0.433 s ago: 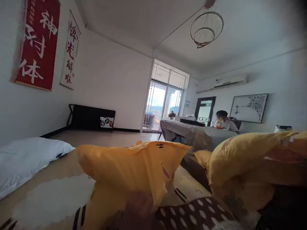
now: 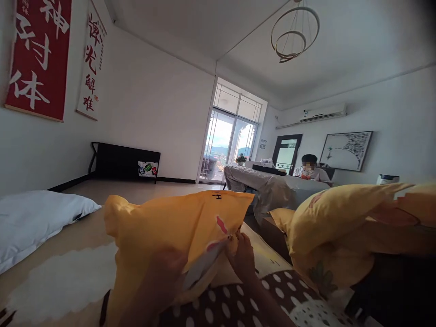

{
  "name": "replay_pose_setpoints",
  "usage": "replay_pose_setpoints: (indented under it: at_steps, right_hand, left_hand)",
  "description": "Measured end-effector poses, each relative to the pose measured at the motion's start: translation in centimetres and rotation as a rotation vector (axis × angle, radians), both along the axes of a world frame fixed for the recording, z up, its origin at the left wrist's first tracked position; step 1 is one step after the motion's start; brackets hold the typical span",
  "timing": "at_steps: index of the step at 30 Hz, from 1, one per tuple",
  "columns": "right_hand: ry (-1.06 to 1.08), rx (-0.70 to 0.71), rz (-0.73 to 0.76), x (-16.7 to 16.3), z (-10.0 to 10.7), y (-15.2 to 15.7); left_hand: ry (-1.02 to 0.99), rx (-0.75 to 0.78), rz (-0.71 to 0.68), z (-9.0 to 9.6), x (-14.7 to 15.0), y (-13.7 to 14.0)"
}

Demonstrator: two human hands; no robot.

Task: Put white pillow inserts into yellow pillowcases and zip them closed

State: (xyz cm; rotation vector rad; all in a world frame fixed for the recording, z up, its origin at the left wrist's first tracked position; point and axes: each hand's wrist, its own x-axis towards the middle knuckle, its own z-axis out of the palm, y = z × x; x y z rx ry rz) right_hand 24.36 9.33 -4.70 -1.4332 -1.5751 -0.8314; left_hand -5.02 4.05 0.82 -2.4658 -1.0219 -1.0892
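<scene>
A yellow pillowcase (image 2: 160,218) with a pink and white print stands raised in front of me, its open side toward the lower right. White filling, seemingly a pillow (image 2: 200,271), shows in the opening. At the right end of that opening, my right hand (image 2: 242,255) pinches the pillowcase edge between closed fingers. My left hand (image 2: 166,269) lies against the front of the pillowcase near the opening's left end. It is dark and smeared, so its fingers cannot be made out.
A patterned bedspread (image 2: 272,290) lies beneath. To the right is another yellow pillow (image 2: 334,227), and to the left a white pillow (image 2: 37,222). Beyond, a person (image 2: 309,170) sits behind a plastic-covered table (image 2: 245,175). A dark folded frame (image 2: 119,159) leans against the far wall.
My right hand has come into clear view at the pillowcase's right edge. The opening and white filling now show. The blurred left hand appears farther left, and the view has shifted slightly.
</scene>
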Motion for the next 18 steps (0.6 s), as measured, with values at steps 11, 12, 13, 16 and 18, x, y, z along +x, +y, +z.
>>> replay_pose_setpoints:
  at_steps: [11,12,13,16,18]
  right_hand:
    - [0.557,-0.571,-0.272,2.7,5.2,0.3]
    - [0.549,-0.576,-0.244,2.6,6.2,0.4]
    - [0.538,-0.571,-0.213,2.3,7.5,0.7]
    - [0.484,-0.506,-0.13,0.4,12.5,2.1]
    - [0.44,-0.451,-0.094,-0.9,15.8,2.8]
  left_hand:
    - [0.135,0.293,0.5,-1.1,-3.5,-0.5]
    - [0.105,0.159,0.576,-0.9,-5.0,0.3]
    - [0.056,-0.006,0.642,-0.3,-6.5,1.1]
    - [-0.086,-0.319,0.772,3.5,-9.7,2.9]
    - [-0.192,-0.307,0.825,7.1,-10.9,3.3]
